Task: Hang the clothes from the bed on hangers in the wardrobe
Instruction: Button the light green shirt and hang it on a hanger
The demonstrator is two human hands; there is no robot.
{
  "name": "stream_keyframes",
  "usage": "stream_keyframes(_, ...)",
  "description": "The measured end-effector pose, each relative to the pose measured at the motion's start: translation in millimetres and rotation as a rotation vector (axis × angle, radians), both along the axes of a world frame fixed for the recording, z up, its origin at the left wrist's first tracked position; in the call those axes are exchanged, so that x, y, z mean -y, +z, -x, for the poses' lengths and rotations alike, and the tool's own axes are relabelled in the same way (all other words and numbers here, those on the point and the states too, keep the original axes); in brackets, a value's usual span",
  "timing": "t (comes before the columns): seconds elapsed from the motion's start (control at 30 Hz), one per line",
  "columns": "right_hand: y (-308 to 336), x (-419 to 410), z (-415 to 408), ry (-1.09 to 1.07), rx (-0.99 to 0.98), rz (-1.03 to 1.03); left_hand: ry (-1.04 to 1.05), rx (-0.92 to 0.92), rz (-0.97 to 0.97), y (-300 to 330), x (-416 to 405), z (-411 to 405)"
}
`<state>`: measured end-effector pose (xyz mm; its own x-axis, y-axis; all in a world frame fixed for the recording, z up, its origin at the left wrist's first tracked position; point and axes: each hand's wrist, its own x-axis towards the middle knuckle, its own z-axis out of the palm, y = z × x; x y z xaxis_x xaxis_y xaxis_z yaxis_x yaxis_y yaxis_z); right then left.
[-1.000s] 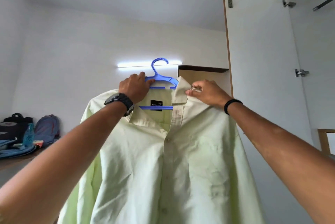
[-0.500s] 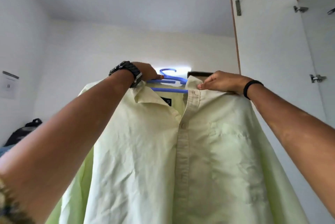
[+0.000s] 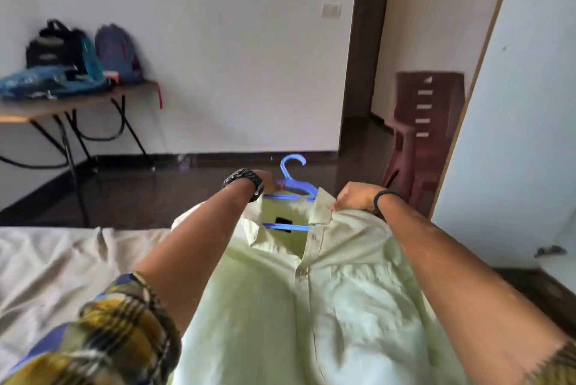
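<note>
I'm gripping the blue hanger (image 3: 294, 190) in my left hand (image 3: 266, 182), apparently; my right hand (image 3: 355, 197) is pinching the pale green shirt's (image 3: 311, 306) collar.

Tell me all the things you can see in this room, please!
shirt: one, pale green, on the hanger, held up in front of the person
hanger: one, blue, inside the shirt's collar
bed: one, beige sheet, lower left
table: one, brown top with black legs, by the left wall
bags: several, black, blue and purple, on the table; count unclear from blur
chairs: dark red, stacked by the doorway
wardrobe door: one, white, right edge
wall switch: one, white, on the back wall
left hand: wears a black watch, grips the hanger
right hand: wears a black band, pinches the collar
</note>
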<state>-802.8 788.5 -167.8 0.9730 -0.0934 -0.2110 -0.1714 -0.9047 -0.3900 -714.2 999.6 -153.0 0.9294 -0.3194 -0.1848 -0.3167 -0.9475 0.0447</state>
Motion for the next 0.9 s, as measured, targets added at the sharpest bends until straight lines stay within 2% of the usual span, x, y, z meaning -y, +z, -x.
stream_keyframes(0.1, -54.5, -1.9, -17.7, -0.086, 0.105, 0.095, 0.032, -0.010, 0.079, -50.7, 9.0, -20.2)
stream_keyframes(0.27, -106.6, -0.9, -49.0, -0.339, 0.230, -0.008, 0.165, 0.092, 0.165, -94.3, 27.3, -52.2)
stream_keyframes(0.47, -144.0, -1.6, -72.5, -0.295, 0.096, -0.103, 0.315, -0.043, 0.501, -139.8, 28.4, -75.8)
stream_keyframes(0.53, -155.2, -8.7, -69.8, -0.274, 0.102, -0.122, 0.287, -0.021, 0.584, -149.5, 24.7, -68.4)
stream_keyframes(0.63, -164.9, -23.4, -58.9, -0.306, 0.250, -0.169, 0.263, 0.090, 0.659, -158.6, 15.9, -36.6)
stream_keyframes(0.73, -173.6, -39.9, -47.5, -0.294, 0.239, -0.242, 0.314, 0.133, 0.710, -170.4, 4.5, 5.4)
stream_keyframes(0.9, -194.8, -59.9, -32.0, -0.322, 0.154, -0.165, 0.354, -0.333, 0.685, -215.6, 2.0, 32.7)
